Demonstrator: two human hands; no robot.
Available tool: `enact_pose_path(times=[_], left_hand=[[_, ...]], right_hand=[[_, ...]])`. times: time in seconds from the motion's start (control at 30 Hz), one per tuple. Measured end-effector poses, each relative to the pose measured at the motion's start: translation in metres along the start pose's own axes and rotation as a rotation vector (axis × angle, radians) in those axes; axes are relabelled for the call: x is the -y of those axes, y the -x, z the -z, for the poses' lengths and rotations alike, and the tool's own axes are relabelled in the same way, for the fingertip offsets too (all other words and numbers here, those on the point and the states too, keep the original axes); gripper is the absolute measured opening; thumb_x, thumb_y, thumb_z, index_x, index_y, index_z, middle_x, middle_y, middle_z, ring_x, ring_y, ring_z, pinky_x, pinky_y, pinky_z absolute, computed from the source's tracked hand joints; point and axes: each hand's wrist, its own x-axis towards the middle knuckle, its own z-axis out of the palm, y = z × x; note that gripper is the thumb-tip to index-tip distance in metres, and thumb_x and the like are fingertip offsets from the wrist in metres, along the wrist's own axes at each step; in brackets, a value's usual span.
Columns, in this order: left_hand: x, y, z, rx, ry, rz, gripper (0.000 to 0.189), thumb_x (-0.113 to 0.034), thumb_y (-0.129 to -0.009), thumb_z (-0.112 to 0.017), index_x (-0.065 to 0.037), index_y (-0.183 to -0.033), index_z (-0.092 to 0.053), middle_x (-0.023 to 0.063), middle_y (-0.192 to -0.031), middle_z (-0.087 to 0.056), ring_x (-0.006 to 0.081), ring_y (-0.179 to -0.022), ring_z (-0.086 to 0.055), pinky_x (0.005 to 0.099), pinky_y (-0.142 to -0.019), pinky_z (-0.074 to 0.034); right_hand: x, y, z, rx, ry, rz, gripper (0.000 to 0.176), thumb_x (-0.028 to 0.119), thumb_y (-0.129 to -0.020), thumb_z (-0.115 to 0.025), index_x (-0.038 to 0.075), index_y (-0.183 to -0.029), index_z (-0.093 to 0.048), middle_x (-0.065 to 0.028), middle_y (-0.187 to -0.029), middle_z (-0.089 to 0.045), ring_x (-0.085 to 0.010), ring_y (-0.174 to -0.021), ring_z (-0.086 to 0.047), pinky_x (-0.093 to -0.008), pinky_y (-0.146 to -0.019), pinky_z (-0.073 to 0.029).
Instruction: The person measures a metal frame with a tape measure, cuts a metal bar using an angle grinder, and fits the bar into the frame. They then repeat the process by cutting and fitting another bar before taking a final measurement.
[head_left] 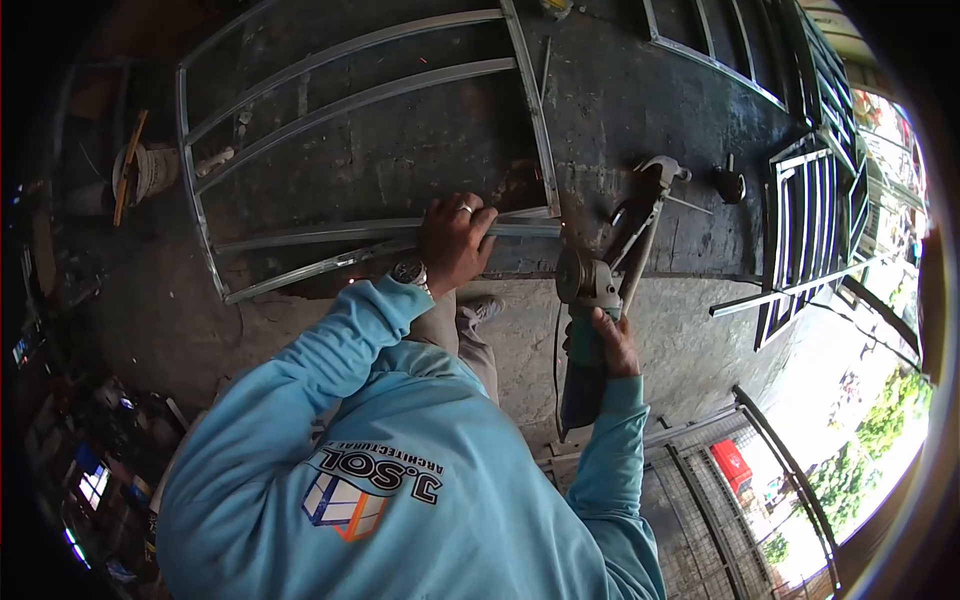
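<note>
My left hand (458,245), with a ring and a wristwatch, is closed on a loose metal bar (530,229) close to its right end. That bar lies across the near side of a welded metal frame (535,120). In my right hand (617,345) is an angle grinder (585,365), held by its body with the fingers wrapped round it. The grinder's head and disc guard (574,274) sit just right of the bar's end, apart from it. Small orange sparks show around the frame. The grinder's disc edge is hard to make out.
A hammer (660,172) lies beyond the grinder on the dark work surface (400,150). Slatted metal frames (800,220) stand at the right. A bucket-like container (155,170) is at the left. The grinder's cord (557,390) hangs beside it. A shoe (487,308) shows below.
</note>
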Motion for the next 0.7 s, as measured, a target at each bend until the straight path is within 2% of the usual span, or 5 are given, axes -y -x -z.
enact_pose_path(times=[0.07,0.13,0.2,0.3,0.7], left_hand=[[0.003,-0.002,0.001,0.023,0.001,-0.025,0.034,-0.015,-0.068,-0.079,-0.009,-0.096,-0.061,0.0058,-0.097,-0.060,0.0262,-0.097,-0.059,0.0421,-0.079,-0.043],[0.008,-0.002,-0.001,0.045,-0.006,-0.039,0.033,-0.014,-0.068,-0.079,-0.009,-0.094,-0.061,0.0067,-0.096,-0.060,0.0275,-0.095,-0.060,0.0424,-0.078,-0.045],[0.013,0.001,-0.007,0.064,0.113,0.062,0.030,-0.013,-0.069,-0.079,-0.008,-0.091,-0.060,0.0093,-0.091,-0.060,0.0312,-0.088,-0.061,0.0425,-0.073,-0.049],[0.015,0.002,-0.009,0.042,0.108,0.041,0.028,-0.012,-0.069,-0.079,-0.008,-0.089,-0.060,0.0112,-0.088,-0.059,0.0337,-0.082,-0.062,0.0420,-0.068,-0.052],[0.018,0.002,-0.010,0.016,0.125,0.021,0.028,-0.015,-0.069,-0.080,-0.008,-0.089,-0.061,0.0111,-0.087,-0.059,0.0330,-0.082,-0.062,0.0420,-0.069,-0.051]], right_hand=[[-0.001,-0.002,0.003,-0.012,0.021,0.000,0.053,0.035,-0.083,-0.075,0.003,-0.118,-0.053,-0.0091,-0.088,-0.063,-0.0200,-0.071,-0.065,-0.0349,-0.062,-0.058],[0.004,-0.002,-0.002,-0.020,0.033,0.015,0.054,0.034,-0.082,-0.076,0.004,-0.120,-0.052,-0.0090,-0.089,-0.063,-0.0200,-0.071,-0.065,-0.0345,-0.062,-0.058],[0.010,-0.005,-0.008,-0.026,0.045,0.025,0.056,0.034,-0.081,-0.077,0.004,-0.121,-0.051,-0.0090,-0.089,-0.063,-0.0199,-0.072,-0.065,-0.0342,-0.062,-0.057],[0.016,-0.007,-0.014,-0.032,0.072,0.091,0.060,0.035,-0.080,-0.078,0.004,-0.123,-0.049,-0.0089,-0.089,-0.063,-0.0199,-0.072,-0.065,-0.0338,-0.062,-0.057],[0.027,-0.021,-0.016,-0.020,0.213,0.121,0.065,0.039,-0.078,-0.080,0.003,-0.122,-0.047,-0.0099,-0.090,-0.062,-0.0201,-0.072,-0.065,-0.0330,-0.063,-0.057]])
